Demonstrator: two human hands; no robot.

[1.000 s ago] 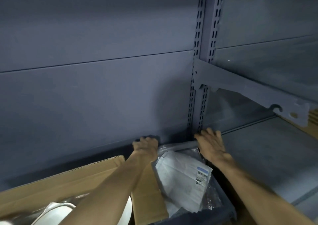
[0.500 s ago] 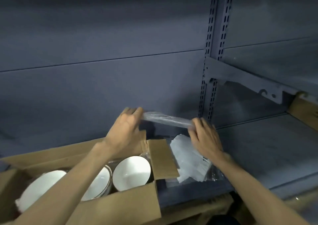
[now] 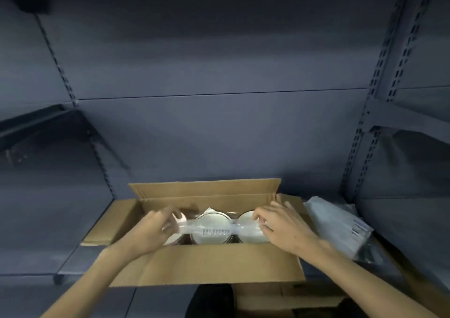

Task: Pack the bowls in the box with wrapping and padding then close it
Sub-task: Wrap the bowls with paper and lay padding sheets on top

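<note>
Both hands over the open cardboard box point(image 3: 204, 266) on the shelf: left hand point(image 3: 148, 232) and right hand point(image 3: 282, 225) each pinch one end of a clear air-cushion strip point(image 3: 214, 230), stretched across the white bowls point(image 3: 211, 222) inside. Flaps up; stack of plastic packaging point(image 3: 341, 227) just right of the box

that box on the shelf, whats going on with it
A person is packing white bowls into an open cardboard box that sits on a grey shelf. The left hand and the right hand each grip one end of a clear air-cushion strip, stretched across the box just above the bowls as padding. All the flaps are up, so the box is not yet closed. A stack of more plastic packing lies on the shelf to the right of the box.
</note>
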